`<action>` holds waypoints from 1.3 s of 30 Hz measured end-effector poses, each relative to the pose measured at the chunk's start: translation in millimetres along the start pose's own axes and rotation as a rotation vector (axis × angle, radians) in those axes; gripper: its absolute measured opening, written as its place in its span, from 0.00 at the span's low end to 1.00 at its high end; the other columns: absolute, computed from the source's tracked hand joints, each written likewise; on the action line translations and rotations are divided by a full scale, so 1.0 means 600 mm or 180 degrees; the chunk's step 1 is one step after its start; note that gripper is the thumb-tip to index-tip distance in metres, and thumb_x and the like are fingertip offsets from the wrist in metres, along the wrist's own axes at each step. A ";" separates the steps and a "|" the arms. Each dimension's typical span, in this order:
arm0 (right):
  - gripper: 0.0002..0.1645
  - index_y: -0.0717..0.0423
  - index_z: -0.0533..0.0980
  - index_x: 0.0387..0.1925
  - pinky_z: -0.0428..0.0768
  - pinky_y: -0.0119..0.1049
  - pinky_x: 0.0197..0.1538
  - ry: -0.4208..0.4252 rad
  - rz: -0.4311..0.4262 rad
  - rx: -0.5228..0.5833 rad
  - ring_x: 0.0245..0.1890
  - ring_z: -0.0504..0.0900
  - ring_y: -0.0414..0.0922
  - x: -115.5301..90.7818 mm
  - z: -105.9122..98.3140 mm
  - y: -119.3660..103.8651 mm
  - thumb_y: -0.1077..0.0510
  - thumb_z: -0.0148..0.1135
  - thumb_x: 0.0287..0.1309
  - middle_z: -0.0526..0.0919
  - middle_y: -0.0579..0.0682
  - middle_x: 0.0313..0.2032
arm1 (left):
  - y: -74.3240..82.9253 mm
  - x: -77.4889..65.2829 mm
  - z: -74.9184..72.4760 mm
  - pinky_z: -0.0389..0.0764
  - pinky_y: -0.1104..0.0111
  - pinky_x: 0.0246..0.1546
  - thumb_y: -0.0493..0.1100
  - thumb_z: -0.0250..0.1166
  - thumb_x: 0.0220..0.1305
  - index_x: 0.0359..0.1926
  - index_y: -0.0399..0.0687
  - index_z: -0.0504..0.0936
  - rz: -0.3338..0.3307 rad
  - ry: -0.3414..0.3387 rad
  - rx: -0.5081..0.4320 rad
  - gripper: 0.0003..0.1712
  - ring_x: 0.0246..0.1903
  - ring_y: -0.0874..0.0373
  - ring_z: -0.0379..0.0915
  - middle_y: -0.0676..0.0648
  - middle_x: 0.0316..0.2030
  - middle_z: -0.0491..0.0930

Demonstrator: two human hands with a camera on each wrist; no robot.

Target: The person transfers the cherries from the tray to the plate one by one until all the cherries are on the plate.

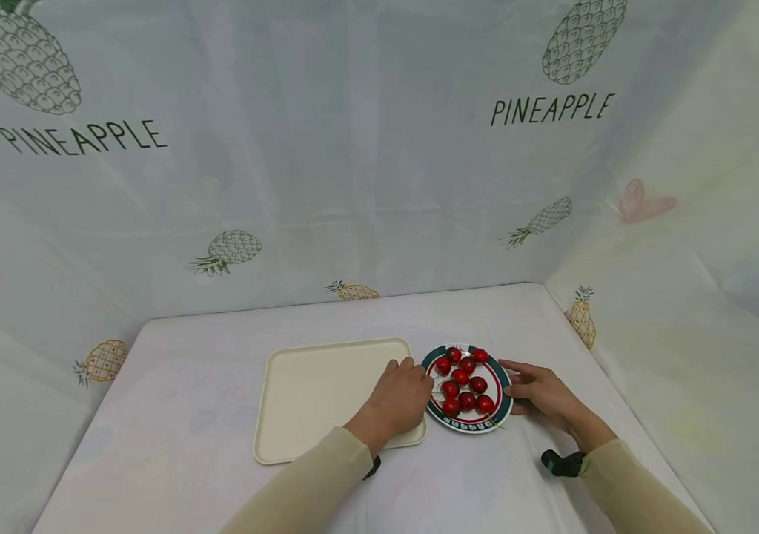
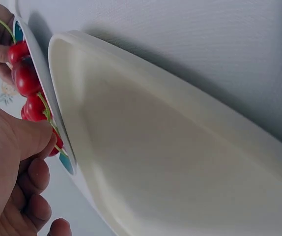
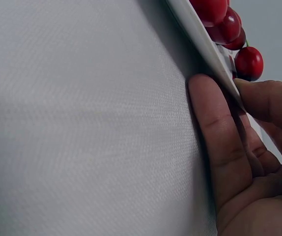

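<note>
A round plate with a dark green and red border holds several red cherries with thin green stems. My right hand grips the plate's right rim. In the right wrist view the thumb lies on the rim and other fingers reach beneath it. Over the plate's left edge, my left hand pinches a cherry stem between thumb and forefinger. That cherry is partly hidden by the fingers. The left hand's other fingers are curled above the right side of a cream tray.
The tray stands left of the plate, close to its rim, with low raised edges. A pale cloth covers the table. Behind and at the sides hang sheets printed with pineapples.
</note>
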State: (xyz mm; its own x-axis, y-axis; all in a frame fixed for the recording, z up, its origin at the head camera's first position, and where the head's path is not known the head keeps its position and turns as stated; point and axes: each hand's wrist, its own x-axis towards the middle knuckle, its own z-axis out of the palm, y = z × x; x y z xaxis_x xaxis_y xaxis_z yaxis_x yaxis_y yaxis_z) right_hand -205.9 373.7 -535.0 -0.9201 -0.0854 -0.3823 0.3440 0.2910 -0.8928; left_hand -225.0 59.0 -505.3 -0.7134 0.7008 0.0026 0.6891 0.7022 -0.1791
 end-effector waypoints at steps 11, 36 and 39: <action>0.40 0.58 0.59 0.81 0.89 0.44 0.43 -0.0005 -0.0018 0.0043 0.43 0.88 0.49 0.000 0.001 0.002 0.64 0.61 0.73 0.74 0.71 0.66 | -0.002 0.003 0.000 0.67 0.67 0.38 0.50 0.64 0.76 0.57 0.55 0.87 -0.0009 -0.0044 -0.0047 0.14 0.39 0.58 0.66 0.54 0.43 0.83; 0.40 0.58 0.61 0.80 0.89 0.44 0.44 0.0031 0.0005 0.0035 0.42 0.88 0.49 0.001 0.001 -0.002 0.65 0.62 0.71 0.75 0.69 0.64 | -0.034 -0.023 0.011 0.72 0.64 0.41 0.53 0.65 0.75 0.55 0.53 0.86 -0.0242 0.0111 -0.0273 0.15 0.42 0.56 0.72 0.52 0.43 0.84; 0.40 0.59 0.61 0.80 0.89 0.44 0.43 0.0038 0.0014 -0.0031 0.41 0.88 0.49 0.000 0.001 -0.003 0.65 0.62 0.71 0.75 0.70 0.65 | -0.050 -0.039 0.017 0.73 0.63 0.42 0.55 0.66 0.74 0.51 0.54 0.85 -0.0352 0.0136 -0.0344 0.14 0.42 0.55 0.72 0.52 0.42 0.83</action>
State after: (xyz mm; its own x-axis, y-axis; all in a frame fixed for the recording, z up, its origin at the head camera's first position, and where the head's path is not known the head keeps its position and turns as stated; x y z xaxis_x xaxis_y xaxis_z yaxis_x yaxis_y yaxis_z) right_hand -206.5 372.4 -533.5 -0.9208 -0.0726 -0.3833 0.3462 0.3006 -0.8887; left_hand -230.4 20.0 -510.2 -0.7811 0.6216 0.0588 0.6181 0.7831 -0.0685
